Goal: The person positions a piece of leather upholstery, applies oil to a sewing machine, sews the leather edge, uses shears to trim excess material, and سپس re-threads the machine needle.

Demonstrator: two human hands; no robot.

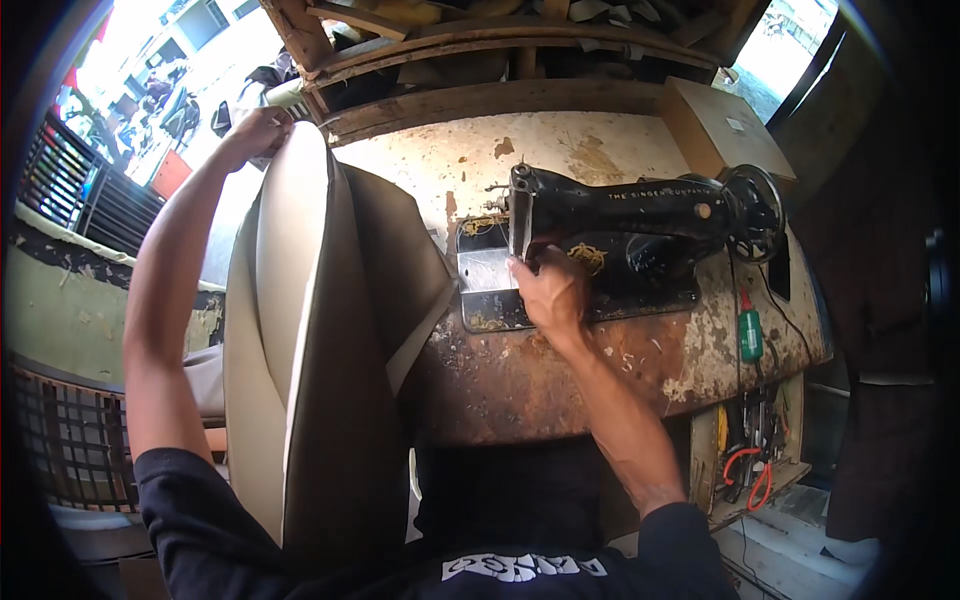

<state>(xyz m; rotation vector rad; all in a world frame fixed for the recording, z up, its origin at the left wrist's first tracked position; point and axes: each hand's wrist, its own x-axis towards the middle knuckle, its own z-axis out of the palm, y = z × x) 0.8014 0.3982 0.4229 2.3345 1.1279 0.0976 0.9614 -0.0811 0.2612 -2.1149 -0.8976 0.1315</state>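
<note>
My left hand, raised at the far left, is closed on the upper end of a large beige-olive sheet, which looks like upholstery vinyl. The sheet hangs in long folds down toward my lap, and part of it lies over the table's left side. A black sewing machine with gold decoration stands on the table. At its needle end, beside the shiny metal plate, is my right hand. Its fingers are bent and drawn together near the presser foot; whatever they grip is hidden.
The worn table has a curved front edge. A pale box sits behind the machine, below a wooden shelf. To the right hang a green object, cords, and tools including orange-handled scissors. A dark lattice stands left.
</note>
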